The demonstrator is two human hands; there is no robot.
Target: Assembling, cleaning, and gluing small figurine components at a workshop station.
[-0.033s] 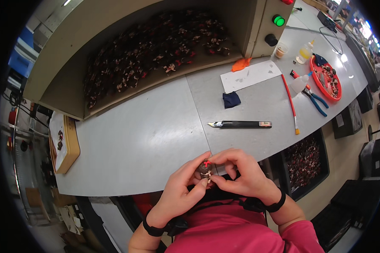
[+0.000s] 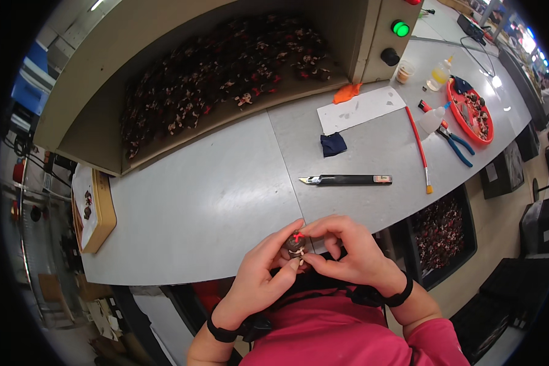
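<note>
Both hands pinch one small dark figurine [image 2: 296, 244] with a red bow at the tabletop's [image 2: 213, 201] near edge — left hand [image 2: 263, 274] cradling underneath, right hand [image 2: 341, 249] gripping its top. A black utility knife [image 2: 346, 180] lies beyond them.

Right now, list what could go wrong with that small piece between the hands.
The small dark figurine with a red bow is pinched only by fingertips of the left hand and right hand at the grey table's near edge; it might slip and fall. The black utility knife lies close ahead, possibly blade exposed.
</note>
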